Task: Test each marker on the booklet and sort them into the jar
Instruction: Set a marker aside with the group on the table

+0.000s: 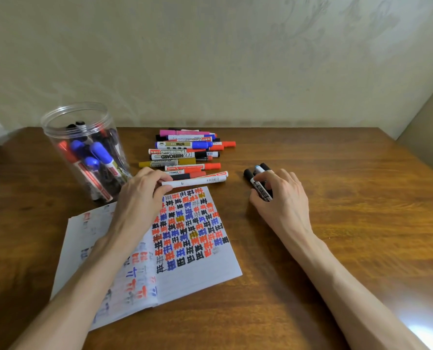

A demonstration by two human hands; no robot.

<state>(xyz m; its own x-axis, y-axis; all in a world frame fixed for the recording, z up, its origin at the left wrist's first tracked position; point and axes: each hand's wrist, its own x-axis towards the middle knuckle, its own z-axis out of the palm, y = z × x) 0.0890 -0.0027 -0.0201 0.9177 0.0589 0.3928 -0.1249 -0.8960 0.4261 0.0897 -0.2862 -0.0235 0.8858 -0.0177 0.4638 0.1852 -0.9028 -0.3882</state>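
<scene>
Wooden table (336,223) | we are pinching a white marker (194,181) with our left hand (139,195) at the booklet's (200,271) top edge | our right hand (282,198) is curling round black-capped markers (259,186) further right | part-filled clear jar (49,128) is standing left | marker pile (185,152) is lying behind booklet

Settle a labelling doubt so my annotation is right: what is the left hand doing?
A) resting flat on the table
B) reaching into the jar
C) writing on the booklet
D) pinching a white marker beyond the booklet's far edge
D: the left hand pinches one end of a white marker just past the booklet, beside the jar, while the right hand holds black-capped markers.
</scene>
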